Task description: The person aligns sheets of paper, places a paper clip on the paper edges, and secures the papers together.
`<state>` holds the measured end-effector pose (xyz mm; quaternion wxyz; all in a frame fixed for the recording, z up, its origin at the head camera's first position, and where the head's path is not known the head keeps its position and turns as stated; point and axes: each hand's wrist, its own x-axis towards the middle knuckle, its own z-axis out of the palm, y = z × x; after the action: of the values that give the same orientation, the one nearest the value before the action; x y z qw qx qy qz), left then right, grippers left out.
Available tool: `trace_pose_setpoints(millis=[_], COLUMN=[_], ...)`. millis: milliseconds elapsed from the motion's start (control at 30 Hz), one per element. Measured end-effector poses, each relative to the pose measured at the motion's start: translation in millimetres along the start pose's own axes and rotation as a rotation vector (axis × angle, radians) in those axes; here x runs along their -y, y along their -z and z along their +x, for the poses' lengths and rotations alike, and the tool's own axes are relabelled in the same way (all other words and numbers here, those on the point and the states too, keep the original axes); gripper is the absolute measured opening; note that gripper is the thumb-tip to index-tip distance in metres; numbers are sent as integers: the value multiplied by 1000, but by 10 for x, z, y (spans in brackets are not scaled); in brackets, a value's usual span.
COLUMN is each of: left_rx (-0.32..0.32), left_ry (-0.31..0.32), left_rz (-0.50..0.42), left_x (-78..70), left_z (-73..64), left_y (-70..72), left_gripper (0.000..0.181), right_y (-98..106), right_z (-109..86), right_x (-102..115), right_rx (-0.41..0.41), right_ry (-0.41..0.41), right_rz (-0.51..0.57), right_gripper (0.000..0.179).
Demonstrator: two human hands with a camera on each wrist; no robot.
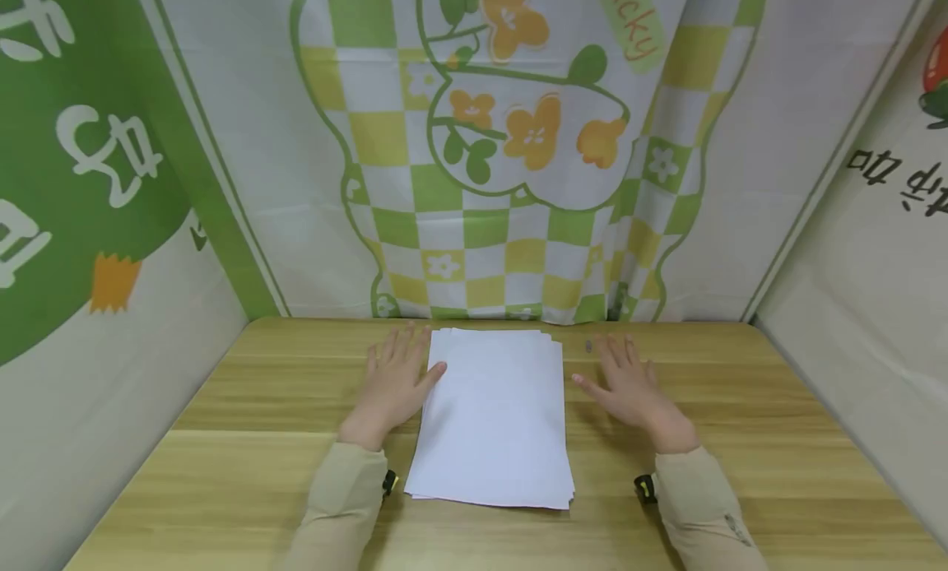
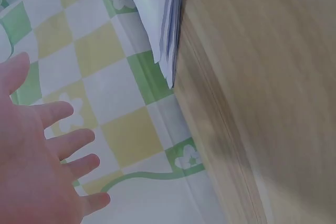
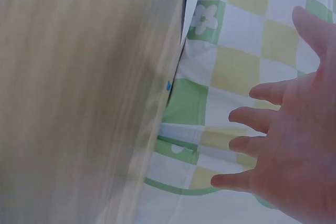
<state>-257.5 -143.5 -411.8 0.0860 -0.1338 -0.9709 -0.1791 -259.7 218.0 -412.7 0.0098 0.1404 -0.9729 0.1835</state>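
A stack of white paper sheets (image 1: 492, 423) lies on the wooden table, its edges slightly uneven. To its left is my left hand (image 1: 391, 390), fingers spread, with the thumb over the sheets' left edge in the head view. The left wrist view shows that hand (image 2: 39, 150) apart from the paper, holding nothing. My right hand (image 1: 629, 390) is on the other side of the stack, fingers spread and nothing held. Its palm and fingers (image 3: 294, 129) also appear raised off the table in the right wrist view.
A tiny bluish object (image 1: 588, 346) lies near the right fingertips; its kind is too small to tell. A green and yellow checked curtain (image 1: 481, 250) hangs along the wooden table's (image 1: 237, 472) back edge. Printed cloth walls stand at both sides.
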Motion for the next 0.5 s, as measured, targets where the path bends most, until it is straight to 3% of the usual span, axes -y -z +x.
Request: trace_pose_setpoints(millis=[500], left_rx=[49], left_ry=[9], left_rz=[-21], left_x=[-31], left_z=[51], left_y=[-21], left_gripper=[70], right_y=[-94], right_z=[72], right_x=[100], right_rx=[69], right_ry=[-6], right_rz=[26], right_gripper=[85])
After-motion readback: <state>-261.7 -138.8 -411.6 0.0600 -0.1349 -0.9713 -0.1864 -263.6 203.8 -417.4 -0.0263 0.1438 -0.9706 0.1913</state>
